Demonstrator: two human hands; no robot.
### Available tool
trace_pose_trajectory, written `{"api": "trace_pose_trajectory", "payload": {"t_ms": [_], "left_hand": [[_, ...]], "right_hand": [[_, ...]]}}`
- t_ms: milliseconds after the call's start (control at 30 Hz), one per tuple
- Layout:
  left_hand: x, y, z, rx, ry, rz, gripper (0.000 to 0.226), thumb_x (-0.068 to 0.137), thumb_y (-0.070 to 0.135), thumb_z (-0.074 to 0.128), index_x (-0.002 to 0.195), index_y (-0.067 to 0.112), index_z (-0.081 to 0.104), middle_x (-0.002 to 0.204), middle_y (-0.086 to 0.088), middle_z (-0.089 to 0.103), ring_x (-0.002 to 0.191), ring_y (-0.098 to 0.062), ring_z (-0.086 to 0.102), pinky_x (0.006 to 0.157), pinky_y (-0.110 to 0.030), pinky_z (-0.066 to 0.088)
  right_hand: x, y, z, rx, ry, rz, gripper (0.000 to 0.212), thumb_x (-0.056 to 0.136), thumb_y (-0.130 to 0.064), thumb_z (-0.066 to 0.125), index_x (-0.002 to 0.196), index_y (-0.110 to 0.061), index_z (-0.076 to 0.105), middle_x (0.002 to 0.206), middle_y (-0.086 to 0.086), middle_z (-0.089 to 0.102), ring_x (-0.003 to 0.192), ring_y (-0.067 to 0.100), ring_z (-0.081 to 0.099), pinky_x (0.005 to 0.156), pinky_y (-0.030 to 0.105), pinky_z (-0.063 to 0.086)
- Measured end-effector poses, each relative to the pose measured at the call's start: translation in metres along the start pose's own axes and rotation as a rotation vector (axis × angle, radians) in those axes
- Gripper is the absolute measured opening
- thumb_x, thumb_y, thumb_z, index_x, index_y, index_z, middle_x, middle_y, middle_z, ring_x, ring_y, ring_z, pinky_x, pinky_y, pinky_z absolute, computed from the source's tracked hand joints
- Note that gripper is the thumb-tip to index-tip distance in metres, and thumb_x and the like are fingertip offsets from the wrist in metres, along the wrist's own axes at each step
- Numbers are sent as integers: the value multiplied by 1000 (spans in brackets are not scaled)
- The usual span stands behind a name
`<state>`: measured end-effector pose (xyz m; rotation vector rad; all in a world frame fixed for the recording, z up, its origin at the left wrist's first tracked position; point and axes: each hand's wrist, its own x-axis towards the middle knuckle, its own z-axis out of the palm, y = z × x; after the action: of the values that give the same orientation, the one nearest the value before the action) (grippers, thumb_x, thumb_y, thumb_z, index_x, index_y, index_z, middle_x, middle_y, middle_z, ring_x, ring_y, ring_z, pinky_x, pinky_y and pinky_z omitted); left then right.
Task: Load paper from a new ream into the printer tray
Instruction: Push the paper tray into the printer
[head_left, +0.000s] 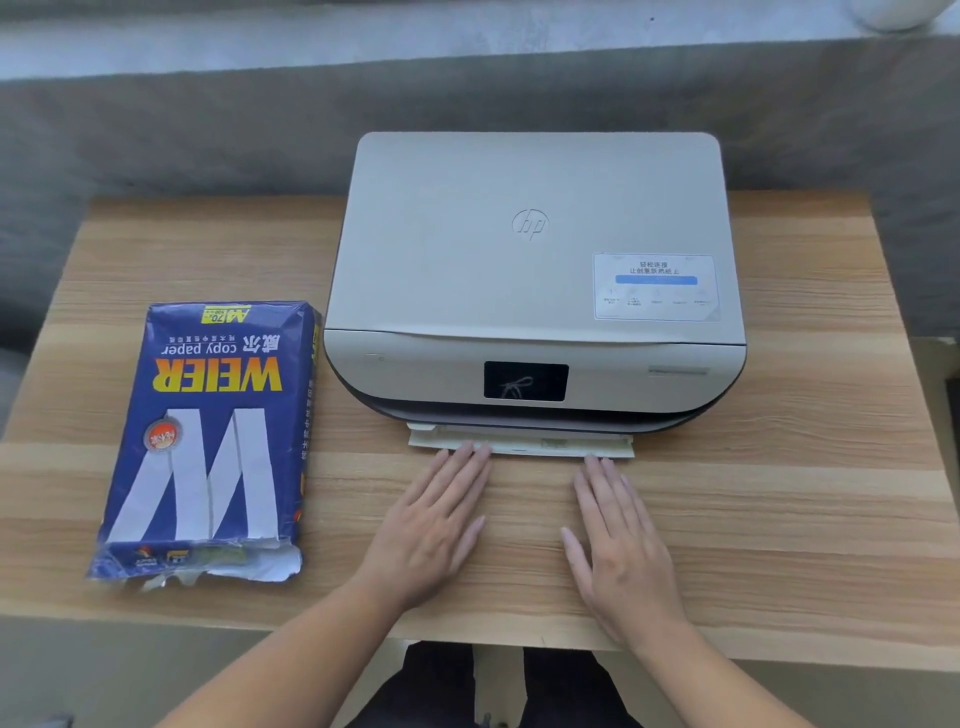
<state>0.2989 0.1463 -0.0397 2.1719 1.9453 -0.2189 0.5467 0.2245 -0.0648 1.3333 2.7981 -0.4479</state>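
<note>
A beige printer (530, 260) stands on the wooden table, its lid down and its small dark screen facing me. Its paper tray (519, 444) sticks out a little at the bottom front. My left hand (436, 525) and my right hand (618, 540) lie flat on the table in front of the tray, fingers spread, fingertips touching its front edge. Neither hand holds anything. A blue ream of copy paper (213, 436) lies to the left of the printer, its wrapper torn at the near end.
The wooden table (805, 493) ends close to my body at the near edge. A grey wall and ledge run behind the table. My dark trousers show below the table edge.
</note>
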Motion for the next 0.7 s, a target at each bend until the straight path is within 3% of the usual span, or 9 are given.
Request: {"api": "trace_pose_trajectory", "payload": {"t_ms": [133,300,700], "left_hand": [[-10,5,11,-48,-10,45,60,106,39,31,154,5,19,164,-10,14,151,-21,5,120,-41,16],[-4,8,11,-98,-12,-26,61,106,41,26,155,7,13,165,-9,7,152,-20,0,121,-41,16],[9,1,6,-184,84,-67,60,106,38,33,154,5,19,163,-9,18,151,-19,8,121,-42,20]], "right_hand": [[-2,-3,5,0,-19,-38,68,102,-43,44,157,-7,26,168,10,21,156,20,16,122,44,30],[15,0,1,-2,-4,-60,66,103,-42,45,156,-6,30,164,11,31,153,21,24,122,44,31],[29,1,-5,36,24,-66,62,101,-38,48,153,-6,37,157,11,44,148,23,38,123,42,30]]}}
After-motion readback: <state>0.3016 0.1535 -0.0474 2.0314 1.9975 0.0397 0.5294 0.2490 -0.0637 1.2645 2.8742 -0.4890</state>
